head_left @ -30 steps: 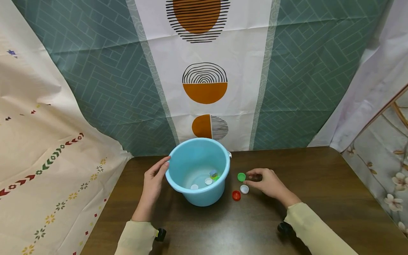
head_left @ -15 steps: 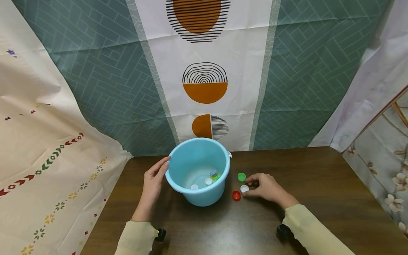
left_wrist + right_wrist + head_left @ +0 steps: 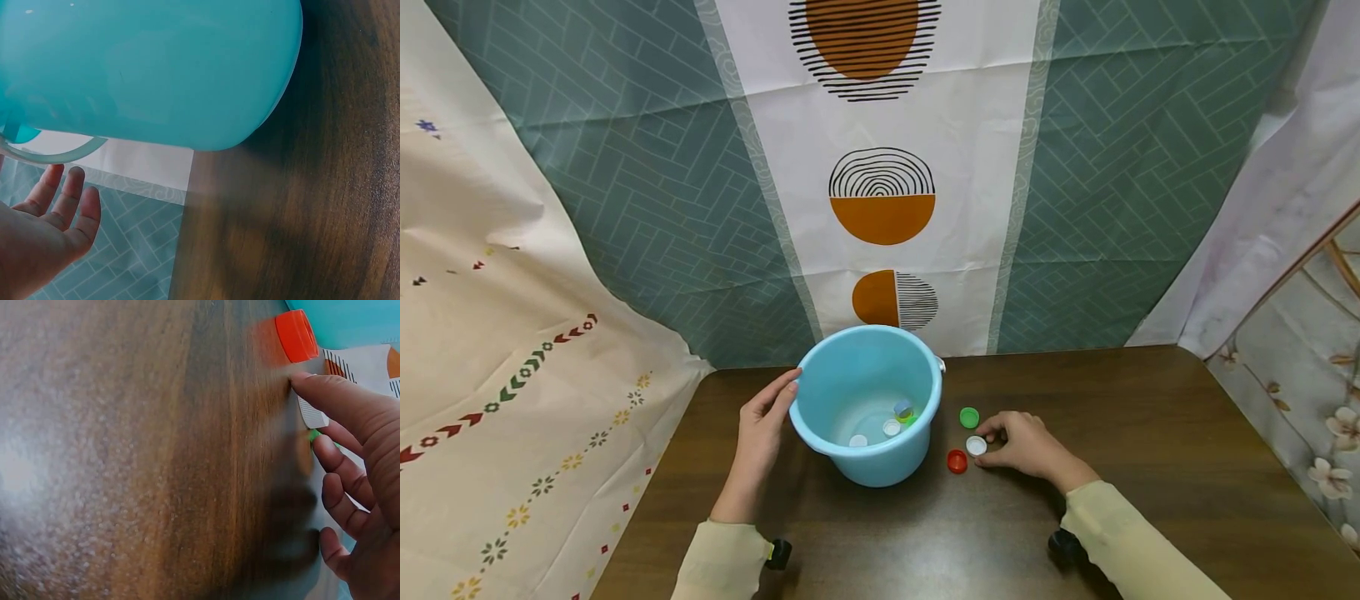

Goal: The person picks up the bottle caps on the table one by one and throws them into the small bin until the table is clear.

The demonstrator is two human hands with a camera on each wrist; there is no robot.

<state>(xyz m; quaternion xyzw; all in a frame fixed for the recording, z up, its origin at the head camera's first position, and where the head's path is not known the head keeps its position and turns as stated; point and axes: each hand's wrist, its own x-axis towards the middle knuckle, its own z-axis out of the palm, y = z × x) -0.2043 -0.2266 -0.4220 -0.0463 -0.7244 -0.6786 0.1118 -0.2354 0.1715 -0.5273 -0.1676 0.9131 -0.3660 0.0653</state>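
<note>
A light blue bucket (image 3: 868, 462) stands on the table with several bottle caps on its floor, among them a white cap (image 3: 891, 427). My left hand (image 3: 765, 421) holds the bucket's left rim with thumb and index finger; the other fingers stay off the wall in the left wrist view. Right of the bucket lie a green bottle cap (image 3: 969, 417), a white bottle cap (image 3: 976, 446) and a red bottle cap (image 3: 957, 462). Thumb and index finger of my right hand (image 3: 1026, 446) pinch the white one from its sides, low at the tabletop.
The brown wooden table (image 3: 880, 550) runs back to a green and white patterned cloth (image 3: 887, 250). A cream curtain (image 3: 550, 375) borders the left side, and a floral cloth (image 3: 1307, 433) hangs at the right. The bucket's handle joint (image 3: 941, 364) sticks out at its right rim.
From beside the green cap, my right hand has come a little nearer the front and its fingers have closed in around the white cap. The left hand and bucket have stayed put.
</note>
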